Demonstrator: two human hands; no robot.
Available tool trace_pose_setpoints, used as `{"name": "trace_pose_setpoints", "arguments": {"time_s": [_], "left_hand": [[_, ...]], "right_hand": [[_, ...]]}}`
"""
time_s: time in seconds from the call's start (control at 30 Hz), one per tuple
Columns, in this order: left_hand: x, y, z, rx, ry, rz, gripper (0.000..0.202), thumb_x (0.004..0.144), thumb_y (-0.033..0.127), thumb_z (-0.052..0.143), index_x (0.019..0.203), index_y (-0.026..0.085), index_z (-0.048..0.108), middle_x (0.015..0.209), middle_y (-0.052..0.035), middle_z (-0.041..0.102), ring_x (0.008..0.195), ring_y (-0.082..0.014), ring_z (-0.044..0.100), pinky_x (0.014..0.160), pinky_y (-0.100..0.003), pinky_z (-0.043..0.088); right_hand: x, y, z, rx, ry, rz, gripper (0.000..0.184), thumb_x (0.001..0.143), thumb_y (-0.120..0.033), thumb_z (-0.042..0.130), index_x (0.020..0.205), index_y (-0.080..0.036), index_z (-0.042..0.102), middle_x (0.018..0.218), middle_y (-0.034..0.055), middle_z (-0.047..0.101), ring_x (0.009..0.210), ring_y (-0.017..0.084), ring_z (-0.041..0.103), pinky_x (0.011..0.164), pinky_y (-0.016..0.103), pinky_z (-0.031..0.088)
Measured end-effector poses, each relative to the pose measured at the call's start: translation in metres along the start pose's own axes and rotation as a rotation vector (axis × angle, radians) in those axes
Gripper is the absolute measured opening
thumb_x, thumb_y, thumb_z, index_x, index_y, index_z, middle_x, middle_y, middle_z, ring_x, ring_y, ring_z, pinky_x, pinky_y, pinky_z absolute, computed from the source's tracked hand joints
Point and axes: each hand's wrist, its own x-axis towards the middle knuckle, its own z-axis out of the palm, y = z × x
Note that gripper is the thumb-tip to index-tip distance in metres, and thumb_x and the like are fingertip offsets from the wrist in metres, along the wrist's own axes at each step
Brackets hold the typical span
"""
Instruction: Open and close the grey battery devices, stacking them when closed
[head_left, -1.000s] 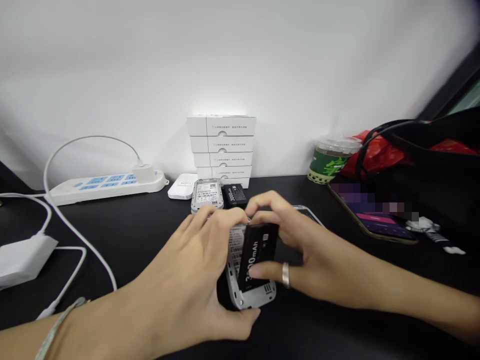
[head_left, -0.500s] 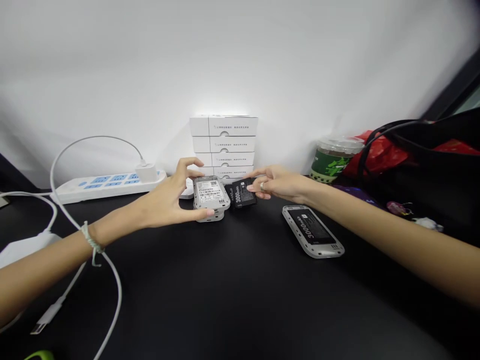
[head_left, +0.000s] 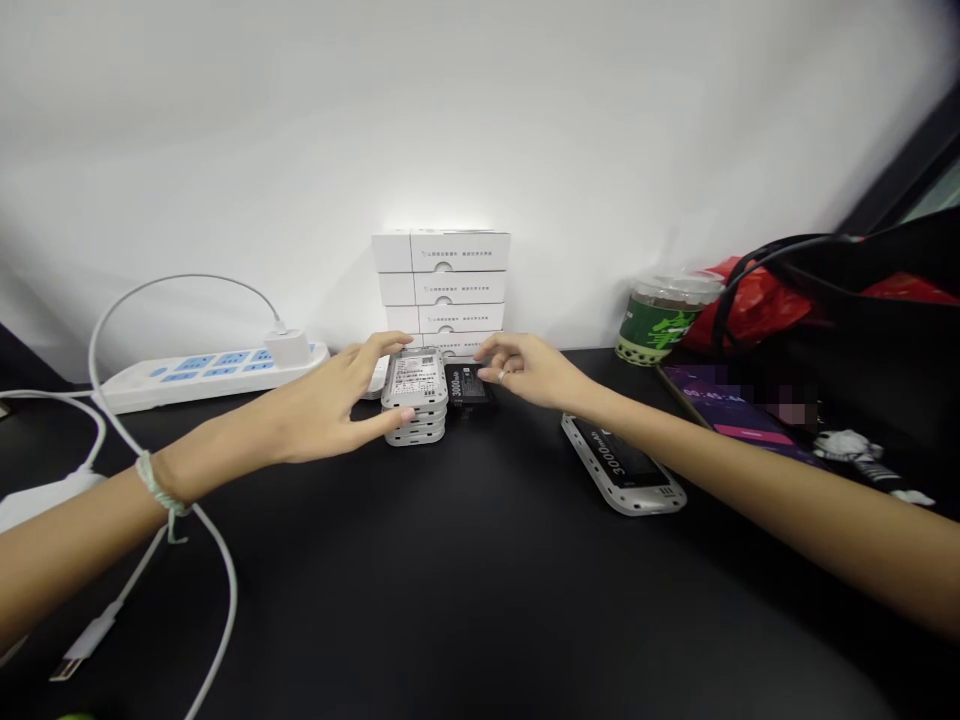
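My left hand (head_left: pixel 315 405) spans a neat stack of white, rounded device bodies (head_left: pixel 417 385), thumb at the near corner and fingers at the far side. The top one bears a printed label. Right beside that stack lie black batteries (head_left: pixel 465 385) marked 3000mAh, one upon another. My right hand (head_left: pixel 529 370), with a ring on it, has thumb and curled fingers at the right edge of the top battery. Partly behind my right forearm, a separate device (head_left: pixel 645 500) lies tilted on the table with a black battery in it.
White boxes (head_left: pixel 459 252) are stacked against the wall. A power strip (head_left: pixel 210 375) with a charger and white cables (head_left: pixel 232 580) is on the left. On the right are a drink cup (head_left: pixel 660 325), a phone (head_left: pixel 705 400) and a black bag (head_left: pixel 900 330) with red plastic.
The device stack has become straighter under my left hand. My right hand and the top battery have shifted slightly left, towards the stack. The phone screen now shows a running time.
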Motion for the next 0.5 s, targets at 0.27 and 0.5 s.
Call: {"name": "trace_pose_setpoints", "arguments": {"time_s": [0.27, 0.5], "left_hand": [[-0.004, 0.028, -0.008, 0.06, 0.287, 0.235, 0.053, 0.089, 0.047, 0.061, 0.129, 0.017, 0.043, 0.124, -0.0125, 0.055, 0.115, -0.0303, 0.054, 0.094, -0.042, 0.048], [-0.023, 0.072, -0.008, -0.108, -0.06, 0.42, 0.006, 0.093, 0.027, 0.057, 0.091, 0.024, 0.052, 0.073, 0.0045, 0.059, 0.059, -0.0131, 0.054, 0.057, -0.027, 0.039]], "right_hand": [[-0.055, 0.0, -0.06, -0.299, -0.163, -0.19, 0.072, 0.067, -0.054, 0.08, 0.131, -0.027, 0.061, 0.128, 0.011, 0.061, 0.109, 0.031, 0.06, 0.092, 0.044, 0.048], [-0.113, 0.019, -0.101, -0.451, -0.35, 0.037, 0.098, 0.056, -0.04, 0.089, 0.144, -0.03, 0.048, 0.134, 0.0115, 0.062, 0.115, 0.036, 0.063, 0.09, 0.042, 0.054]]}}
